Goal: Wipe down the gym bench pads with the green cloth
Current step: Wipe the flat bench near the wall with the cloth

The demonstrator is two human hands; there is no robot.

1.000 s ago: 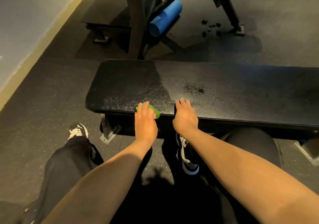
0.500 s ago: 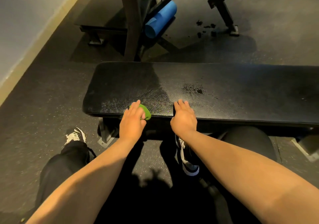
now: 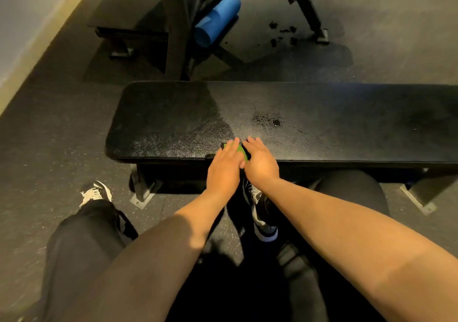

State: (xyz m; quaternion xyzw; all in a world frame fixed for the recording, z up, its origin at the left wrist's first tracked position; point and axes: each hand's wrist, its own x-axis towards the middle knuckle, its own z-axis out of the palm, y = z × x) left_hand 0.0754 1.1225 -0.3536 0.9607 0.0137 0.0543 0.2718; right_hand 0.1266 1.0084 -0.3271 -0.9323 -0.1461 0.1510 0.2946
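A long black gym bench pad [image 3: 322, 113] lies across the view in front of me. The green cloth [image 3: 241, 149] sits on its near edge, mostly hidden. My left hand [image 3: 224, 170] lies flat on the cloth with straight fingers and presses it to the pad. My right hand [image 3: 260, 160] rests flat on the pad's near edge, touching the left hand and the cloth's right side. A patch of dark specks [image 3: 269, 119] marks the pad just beyond the hands. The pad's left part looks wet and shiny.
A blue foam roller [image 3: 218, 19] rests on a black equipment frame [image 3: 176, 31] behind the bench. Dark crumbs [image 3: 282, 33] lie on the rubber floor beyond. A wall runs along the left. The bench's metal feet [image 3: 143, 192] stand near my shoes and knees.
My left hand has slid the cloth to the right along the pad's near edge, after a sweep to the left, and it now touches my right hand, which stayed in place.
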